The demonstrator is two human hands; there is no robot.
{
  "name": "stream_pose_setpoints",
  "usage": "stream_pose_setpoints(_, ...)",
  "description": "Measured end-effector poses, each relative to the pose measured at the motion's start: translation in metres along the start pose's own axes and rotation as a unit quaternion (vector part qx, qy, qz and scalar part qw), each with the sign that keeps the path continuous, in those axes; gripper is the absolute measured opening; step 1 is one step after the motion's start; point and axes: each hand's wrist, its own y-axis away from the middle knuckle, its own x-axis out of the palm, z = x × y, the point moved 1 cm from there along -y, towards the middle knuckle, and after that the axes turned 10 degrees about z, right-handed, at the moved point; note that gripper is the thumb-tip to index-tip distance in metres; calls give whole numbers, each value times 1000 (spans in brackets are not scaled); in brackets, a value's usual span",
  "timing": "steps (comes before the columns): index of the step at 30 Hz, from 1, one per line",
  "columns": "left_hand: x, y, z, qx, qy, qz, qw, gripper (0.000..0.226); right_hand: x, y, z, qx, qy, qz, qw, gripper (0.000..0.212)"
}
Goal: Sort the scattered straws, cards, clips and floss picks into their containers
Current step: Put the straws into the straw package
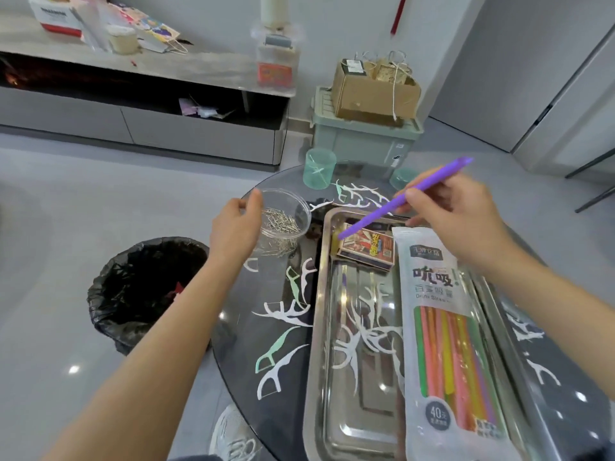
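My right hand pinches a purple straw slanting above the steel tray, its lower tip over the card box. The straw bag with several coloured straws lies along the tray's right side. My left hand grips the rim of a clear round container holding paper clips. White and green floss picks lie scattered on the dark glass table and inside the tray. A green floss-pick jar stands at the table's far edge, its lid beside it.
A bin with a black bag stands on the floor left of the table. Beyond the table are a green storage box with a cardboard box on it and a low grey cabinet. More floss picks lie at the right.
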Motion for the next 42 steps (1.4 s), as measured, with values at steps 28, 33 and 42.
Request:
stream_pose_setpoints(28, 181, 139, -61, 2, -399, 163, 902, 107, -87, 119, -45, 184, -296, 15, 937, 22)
stream_pose_setpoints(33, 193, 136, -71, 9, -328, 188, 926, 47, -101, 133, -53, 188, -286, 15, 940, 23)
stream_pose_setpoints(42, 182, 140, -87, -77, -136, 253, 955, 39, -127, 139, -38, 201, -248, 38, 947, 41)
